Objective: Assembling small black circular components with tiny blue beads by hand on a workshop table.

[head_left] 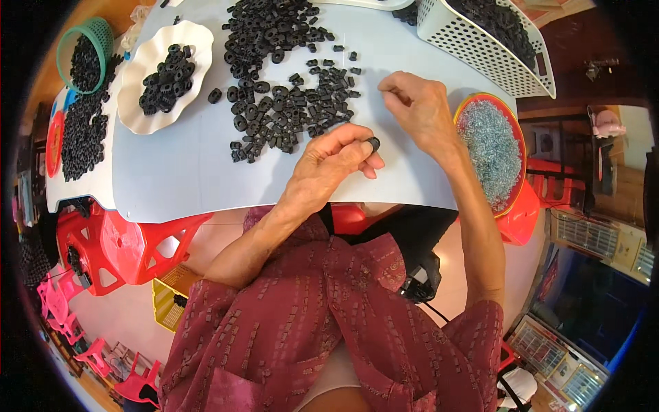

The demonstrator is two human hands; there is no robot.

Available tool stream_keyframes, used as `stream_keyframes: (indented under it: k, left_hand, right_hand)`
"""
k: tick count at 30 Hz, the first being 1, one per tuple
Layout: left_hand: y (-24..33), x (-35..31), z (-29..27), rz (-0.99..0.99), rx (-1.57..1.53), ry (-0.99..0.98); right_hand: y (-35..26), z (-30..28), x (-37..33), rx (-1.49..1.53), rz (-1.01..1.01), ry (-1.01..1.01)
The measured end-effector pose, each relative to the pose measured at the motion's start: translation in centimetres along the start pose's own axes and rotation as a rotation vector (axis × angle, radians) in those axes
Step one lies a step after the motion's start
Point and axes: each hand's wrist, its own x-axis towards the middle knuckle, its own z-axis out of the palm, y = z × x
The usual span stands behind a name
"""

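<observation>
My left hand [334,159] pinches a small black plastic piece [373,143] between thumb and fingers, above the near part of the table. To its right, my right hand [420,110] is closed with thumb and forefinger together; whatever is in them is too small to make out. A loose heap of similar black pieces [274,110], some with round holes, spreads over the table just beyond and left of my left hand. Beside my right forearm stands a round red-and-yellow bowl [523,147] filled with tiny silvery, spring-like parts [489,147].
A white scalloped dish [130,103] at left holds more black pieces. Farther left, a green basket [103,38] lies tipped among spilled parts. A white perforated basket [473,62] of black parts stands back right. Red stools [127,247] and a yellow crate [163,309] are below the table [171,185].
</observation>
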Motion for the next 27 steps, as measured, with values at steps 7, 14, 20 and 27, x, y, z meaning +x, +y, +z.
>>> stream_keyframes:
  k: [7, 14, 20, 27]
  left_hand:
    - [0.2, 0.0, 0.5, 0.031, 0.112, -0.003]
    - [0.0, 0.0, 0.5, 0.029, 0.063, 0.000]
    - [0.4, -0.2, 0.6, 0.035, 0.180, 0.006]
    - [0.3, 0.0, 0.6, 0.044, 0.204, 0.000]
  right_hand:
    - [-0.8, 1.0, 1.6, 0.121, -0.078, 0.085]
    - [-0.2, 1.9, 3.0, 0.041, -0.134, 0.087]
    - [0.0, 2.4, 2.8, -0.061, -0.120, -0.014]
    - [-0.3, 2.2, 2.8, -0.006, -0.115, 0.025]
